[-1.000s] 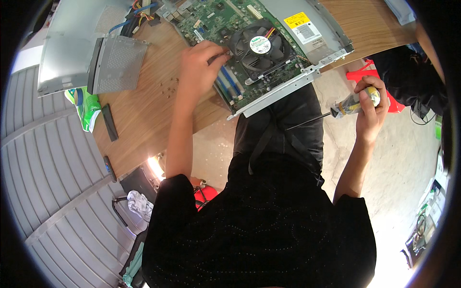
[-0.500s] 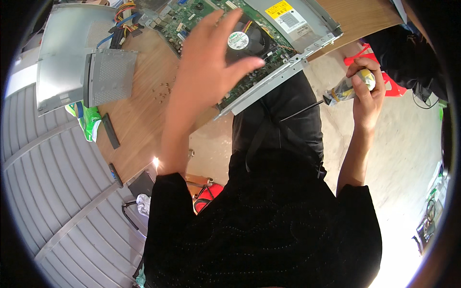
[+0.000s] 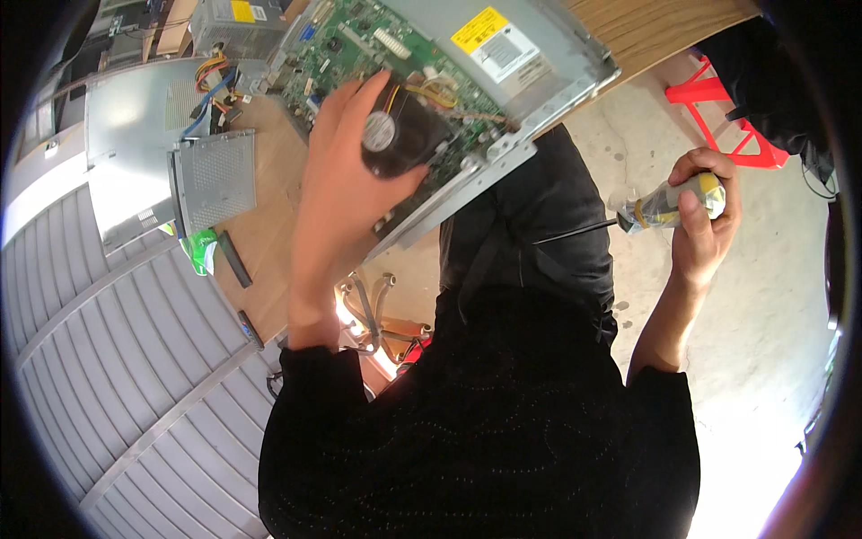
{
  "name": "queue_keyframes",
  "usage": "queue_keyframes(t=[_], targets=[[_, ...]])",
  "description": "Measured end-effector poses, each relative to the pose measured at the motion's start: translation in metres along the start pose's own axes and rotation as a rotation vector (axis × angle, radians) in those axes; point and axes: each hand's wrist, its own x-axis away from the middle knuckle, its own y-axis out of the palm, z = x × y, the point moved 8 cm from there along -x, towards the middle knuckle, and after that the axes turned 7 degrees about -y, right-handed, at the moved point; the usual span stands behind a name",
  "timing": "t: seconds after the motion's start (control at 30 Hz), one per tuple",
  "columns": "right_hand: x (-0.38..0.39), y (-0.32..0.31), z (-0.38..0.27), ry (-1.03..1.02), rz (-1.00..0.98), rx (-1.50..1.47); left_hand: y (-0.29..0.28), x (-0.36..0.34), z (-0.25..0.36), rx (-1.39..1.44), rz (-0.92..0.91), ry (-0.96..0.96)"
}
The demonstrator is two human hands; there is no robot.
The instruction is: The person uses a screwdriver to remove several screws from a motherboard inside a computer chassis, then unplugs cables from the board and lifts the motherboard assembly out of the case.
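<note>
My left hand (image 3: 337, 189) is closed round the sides of a black cooling fan (image 3: 409, 139) with a pale round hub label. The fan looks tilted and raised over a green circuit board (image 3: 359, 49), which lies in an open metal computer case (image 3: 570, 58). Coloured wires run beside the fan; its underside is hidden. Off to the right, my right hand (image 3: 705, 229) grips a screwdriver (image 3: 669, 205) by its thick handle, wrapped in clear and yellow material. Its dark shaft points left over my leg, away from the case.
On the wooden table (image 3: 269, 242) left of the case stand a perforated metal drive cage (image 3: 215, 180) and a large metal panel (image 3: 130, 144). A grey power supply (image 3: 238, 27) with bundled wires sits behind. A red stool (image 3: 718, 99) stands on the floor at right.
My left hand has come down onto the fan and closed on it; the fan has shifted toward me and left over the board. My right hand still holds the screwdriver.
</note>
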Motion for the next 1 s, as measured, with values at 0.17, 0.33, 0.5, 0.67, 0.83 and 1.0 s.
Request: queue_keyframes(t=[0.17, 0.33, 0.5, 0.67, 0.83, 1.0], targets=[[-0.008, 0.001, 0.008, 0.017, 0.039, -0.095, -0.011, 0.012, -0.016, 0.022, -0.051, -0.019], [-0.025, -0.004, 0.015, 0.030, 0.146, -0.377, -0.009, 0.020, -0.022, 0.029, -0.075, -0.022], [-0.038, -0.003, 0.021, 0.048, 0.134, -0.357, -0.009, 0.019, -0.020, -0.030, -0.078, -0.012], [-0.034, 0.002, 0.036, 0.078, 0.147, -0.299, -0.011, 0.021, -0.024, 0.002, -0.057, 0.001], [-0.033, 0.007, 0.047, 0.111, 0.119, -0.294, -0.007, 0.029, -0.037, 0.132, -0.007, -0.035], [-0.041, 0.009, 0.051, 0.115, 0.062, -0.555, -0.003, 0.029, -0.041, 0.250, -0.006, 0.014]])
